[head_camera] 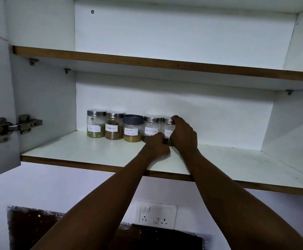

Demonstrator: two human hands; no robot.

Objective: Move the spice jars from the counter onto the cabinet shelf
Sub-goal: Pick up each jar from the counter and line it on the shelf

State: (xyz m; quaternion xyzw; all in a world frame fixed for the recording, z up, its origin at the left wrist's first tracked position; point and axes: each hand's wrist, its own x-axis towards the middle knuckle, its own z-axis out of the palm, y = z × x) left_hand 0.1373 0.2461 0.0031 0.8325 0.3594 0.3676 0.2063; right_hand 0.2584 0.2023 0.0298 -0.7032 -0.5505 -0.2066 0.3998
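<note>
Several labelled spice jars stand in a row at the back of the lower cabinet shelf (93,154): a fennel jar (95,126), a cinnamon jar (113,128), a coriander powder jar (131,129) with a blue lid, a black pepper jar (151,126) and a cloves jar (167,128) at the right end. My right hand (183,134) wraps the cloves jar from the right, fingers over its steel lid. My left hand (157,145) grips the base of the cloves jar from the front and hides the foot of the black pepper jar.
The upper shelf (147,62) hangs above the jars. The open door's hinge (15,127) sits on the left wall. To the right of the cloves jar the lower shelf is bare. Below the cabinet is a wall socket plate (157,214).
</note>
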